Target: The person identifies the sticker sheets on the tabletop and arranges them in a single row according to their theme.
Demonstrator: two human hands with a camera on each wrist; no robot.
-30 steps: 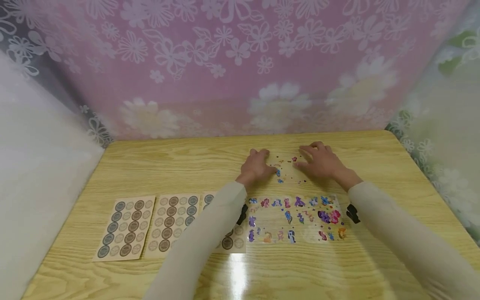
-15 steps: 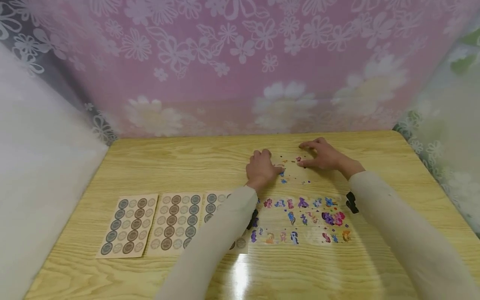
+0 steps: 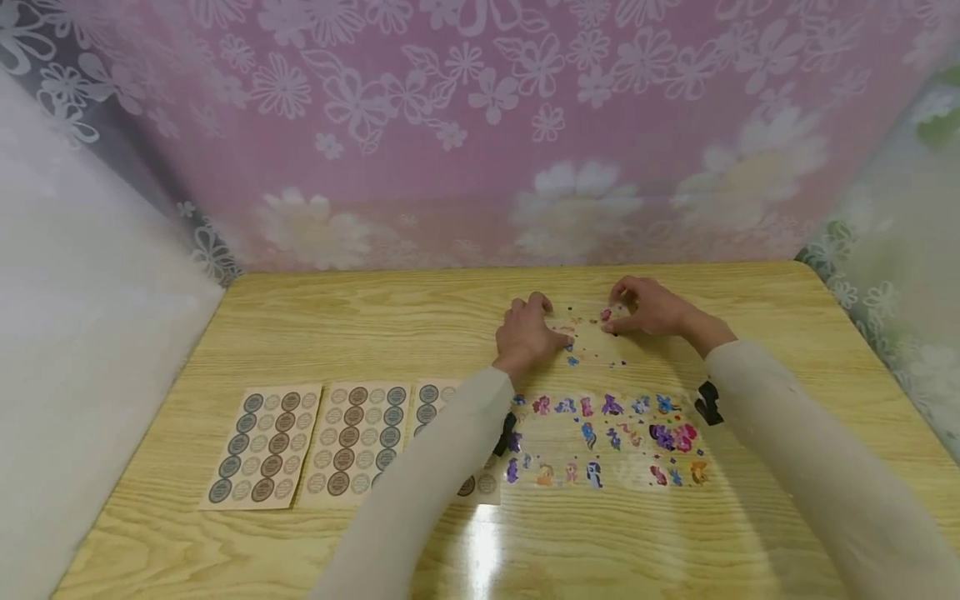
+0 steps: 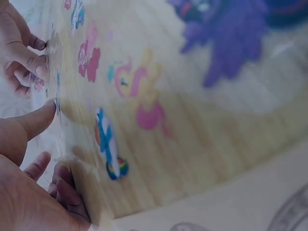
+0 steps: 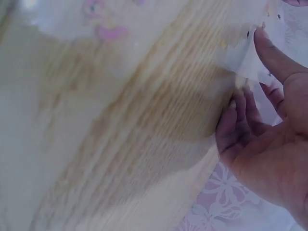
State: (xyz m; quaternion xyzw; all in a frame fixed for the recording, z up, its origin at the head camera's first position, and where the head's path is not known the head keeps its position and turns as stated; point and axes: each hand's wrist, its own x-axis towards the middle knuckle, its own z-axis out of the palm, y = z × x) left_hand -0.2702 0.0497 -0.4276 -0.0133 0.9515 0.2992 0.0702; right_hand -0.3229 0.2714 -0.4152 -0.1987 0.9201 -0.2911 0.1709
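At the back of the table lies a small clear sticker sheet [image 3: 592,343] with tiny coloured figures, several of them near its left edge. My left hand [image 3: 527,332] rests at that edge, its thumb touching the sheet and its fingers down beside it. At the right, my right hand [image 3: 651,308] pinches the sheet's edge. In the right wrist view its thumb [image 5: 272,55] lies over the film, which lifts a little from the wood, with a finger behind it. Nearer me lie larger clear sheets of pony stickers [image 3: 611,406], side by side.
Brown paper sheets with round printed labels [image 3: 262,446] lie in a row at the left, and my left sleeve [image 3: 435,475] covers part of them. The wooden table [image 3: 360,308] ends at a pink flowered cloth [image 3: 420,167] behind.
My right hand has drawn its fingers and thumb closer together at the right edge of the small sheet. My left hand has stayed at the left edge. The head view has shifted slightly.
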